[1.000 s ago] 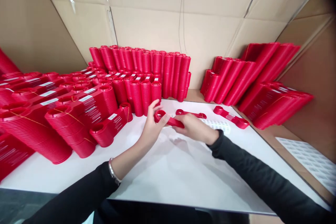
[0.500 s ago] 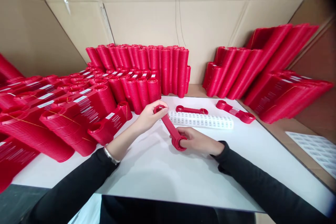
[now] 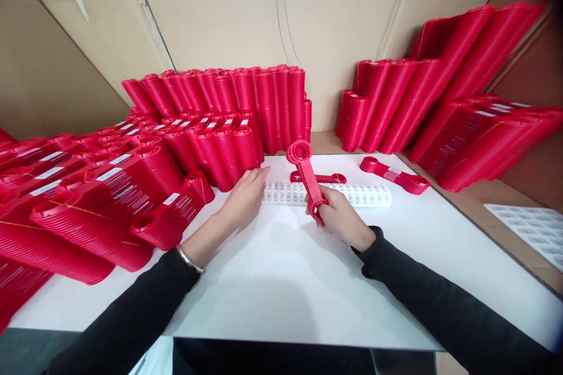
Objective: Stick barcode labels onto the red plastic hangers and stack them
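Observation:
My right hand is closed around the lower ring of a red plastic bar with a ring at each end. The bar is tilted up off the table, its upper ring leaning left. My left hand holds nothing that I can see; its fingers stretch forward at the left end of a white sheet of small printed labels. Whether they touch the sheet is unclear. Behind the sheet lies another red double-ringed piece, partly hidden by the held bar.
Banded stacks of red pieces crowd the left, with upright stacks behind. More stacks lean at the right. A labelled red bundle lies on the white table. Another label sheet is at far right.
My left hand has let go of the red bar and moved slightly left and down beside the label sheet. My right hand has raised the bar and swung its free ring upward.

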The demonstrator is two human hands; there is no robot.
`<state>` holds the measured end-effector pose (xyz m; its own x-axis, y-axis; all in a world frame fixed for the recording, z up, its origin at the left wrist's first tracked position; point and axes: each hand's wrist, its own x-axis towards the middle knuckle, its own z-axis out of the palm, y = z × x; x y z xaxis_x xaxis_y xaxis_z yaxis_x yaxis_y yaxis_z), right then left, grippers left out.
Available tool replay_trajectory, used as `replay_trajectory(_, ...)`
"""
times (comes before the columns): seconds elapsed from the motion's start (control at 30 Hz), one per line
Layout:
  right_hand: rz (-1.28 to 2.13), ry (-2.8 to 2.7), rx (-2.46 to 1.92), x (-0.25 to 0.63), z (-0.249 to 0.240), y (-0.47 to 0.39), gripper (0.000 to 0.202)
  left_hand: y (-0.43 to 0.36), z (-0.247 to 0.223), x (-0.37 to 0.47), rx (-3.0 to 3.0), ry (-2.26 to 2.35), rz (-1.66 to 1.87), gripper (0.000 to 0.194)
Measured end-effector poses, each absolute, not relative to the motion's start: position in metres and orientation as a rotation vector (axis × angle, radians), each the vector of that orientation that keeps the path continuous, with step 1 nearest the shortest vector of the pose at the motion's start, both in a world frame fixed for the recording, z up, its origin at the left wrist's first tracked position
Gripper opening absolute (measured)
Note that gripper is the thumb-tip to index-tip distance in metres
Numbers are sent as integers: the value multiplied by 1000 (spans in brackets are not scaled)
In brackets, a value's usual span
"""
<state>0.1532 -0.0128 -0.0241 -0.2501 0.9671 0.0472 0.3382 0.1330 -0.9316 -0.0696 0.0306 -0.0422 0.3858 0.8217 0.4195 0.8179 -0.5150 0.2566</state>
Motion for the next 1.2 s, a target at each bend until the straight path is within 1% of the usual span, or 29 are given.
replay_trajectory(0.1, 956, -1817, -1239, 153, -27, -14, 23, 25, -47, -68, 2650, 1665, 546, 44)
replay_trajectory(0.2, 919, -1864, -1240, 154, -28, -14, 24, 21, -46, -68, 2566, 1648, 469, 39)
replay_trajectory(0.43, 1120, -1887, -1240, 148, -34, -19, 22, 8, -42, -66, 2369, 1503, 558, 30)
replay_trajectory(0.57, 1081, -1966, -1320, 144, -40, -20, 18, 6, -41, -63, 2300, 1509, 608, 17)
replay_trajectory(0.73, 1028, -1992, -1403, 142, -40, -19, 17, 3, -29, -67, 2397, 1407, 734, 16)
replay_trajectory(0.83, 970, -1992, -1457, 139, -40, -19, 16, -3, -12, -71, 2402, 1320, 640, 13)
replay_trajectory(0.97, 874, -2014, -1530, 135, -39, -20, 13, -12, 3, -65, 2043, 1201, 699, 14)
replay_trajectory(1.07, 802, -2050, -1550, 132, -37, -23, 9, -18, 0, -54, 1789, 1174, 772, 19)
replay_trajectory(1.2, 742, -2104, -1565, 130, -35, -26, 9, -21, -6, -43, 1677, 1182, 829, 19)
